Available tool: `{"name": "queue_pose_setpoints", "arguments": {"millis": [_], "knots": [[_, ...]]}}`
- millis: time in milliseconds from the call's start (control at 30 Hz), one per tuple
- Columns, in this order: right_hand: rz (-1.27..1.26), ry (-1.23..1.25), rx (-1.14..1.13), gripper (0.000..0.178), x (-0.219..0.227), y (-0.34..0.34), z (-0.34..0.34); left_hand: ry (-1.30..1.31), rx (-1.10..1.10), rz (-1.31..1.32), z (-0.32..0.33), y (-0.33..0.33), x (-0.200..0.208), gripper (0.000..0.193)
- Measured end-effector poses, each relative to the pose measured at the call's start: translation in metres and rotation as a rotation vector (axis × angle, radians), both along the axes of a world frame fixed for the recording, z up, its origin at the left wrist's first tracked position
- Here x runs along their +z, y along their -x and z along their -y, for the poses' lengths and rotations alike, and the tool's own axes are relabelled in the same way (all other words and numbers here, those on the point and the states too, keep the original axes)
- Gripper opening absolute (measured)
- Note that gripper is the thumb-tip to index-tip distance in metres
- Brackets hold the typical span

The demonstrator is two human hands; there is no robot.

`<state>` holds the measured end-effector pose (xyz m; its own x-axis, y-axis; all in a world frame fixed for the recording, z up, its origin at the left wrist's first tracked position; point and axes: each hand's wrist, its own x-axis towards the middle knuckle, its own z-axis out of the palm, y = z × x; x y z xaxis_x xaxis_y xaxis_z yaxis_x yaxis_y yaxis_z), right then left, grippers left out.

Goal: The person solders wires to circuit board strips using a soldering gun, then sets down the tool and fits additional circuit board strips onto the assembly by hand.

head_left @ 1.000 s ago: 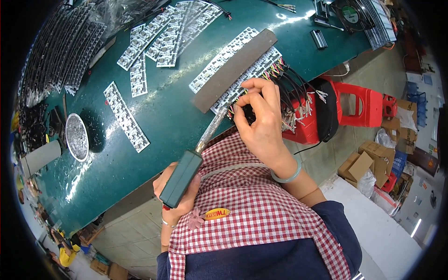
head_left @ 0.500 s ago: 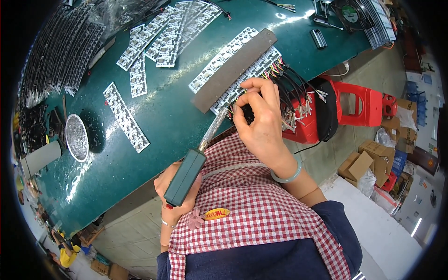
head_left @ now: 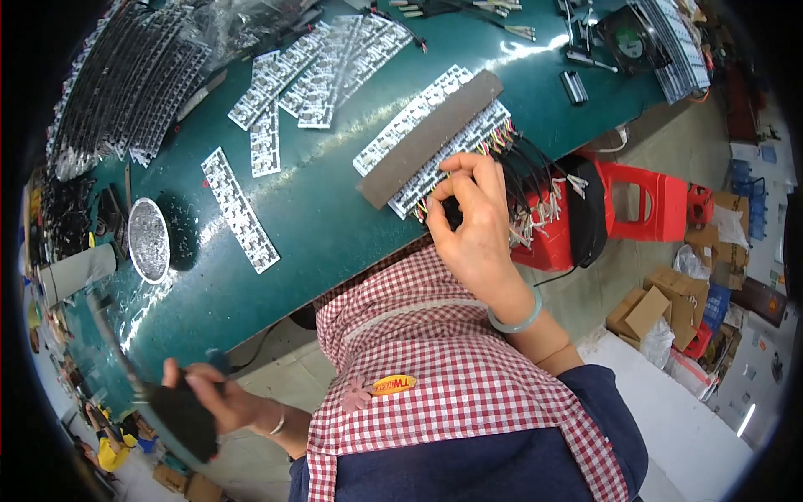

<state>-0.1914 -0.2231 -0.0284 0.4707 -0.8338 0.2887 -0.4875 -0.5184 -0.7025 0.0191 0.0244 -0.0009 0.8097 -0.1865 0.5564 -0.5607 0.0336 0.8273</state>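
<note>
My left hand (head_left: 227,402), blurred by motion, grips a green-handled soldering iron (head_left: 176,418) out past the table's near left edge, its metal shaft pointing up and away. My right hand (head_left: 475,234) is pinched at the near edge of a row of white circuit boards (head_left: 376,152). Between its fingertips seems to be a thin wire, too small to make out fully. A brown bar (head_left: 431,138) lies slantwise across the boards. Black cables (head_left: 525,171) with coloured wire ends run along the boards' right edge and hang over the table edge, partly behind my right hand.
On the green table (head_left: 309,209) lie a single board strip (head_left: 238,209), a loose pile of boards (head_left: 314,84) and a large stack of strips (head_left: 138,88). A round metal-coloured dish (head_left: 149,241) stands at the left. Red stools (head_left: 640,197) are beyond the right edge.
The soldering iron in my left hand has swung away from the boards, out to the lower left. My right hand stays pinched at the board edge. The whole view has shifted slightly.
</note>
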Motion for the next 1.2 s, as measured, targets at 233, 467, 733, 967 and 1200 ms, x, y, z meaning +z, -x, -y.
{"name": "queue_pose_setpoints", "arguments": {"millis": [233,467,733,967,1200], "knots": [[-0.026,-0.088,0.086,0.006,0.011,0.009,0.011,-0.037,0.366,-0.362,-0.007,-0.029,-0.016,0.020],[0.015,0.261,0.079,0.005,0.022,-0.037,0.144,-0.015,0.183,-0.394,0.021,0.006,-0.021,0.026],[-0.589,0.369,-0.070,0.014,-0.035,-0.117,0.260,-0.053,0.024,-0.551,0.023,0.032,-0.033,0.032],[-0.463,0.389,-0.055,0.013,-0.021,-0.110,0.256,-0.088,0.058,-0.538,0.028,0.028,-0.034,0.034],[-0.245,0.449,-0.028,0.006,0.034,-0.080,0.225,-0.540,0.063,-0.560,0.039,0.037,-0.005,0.035]]}}
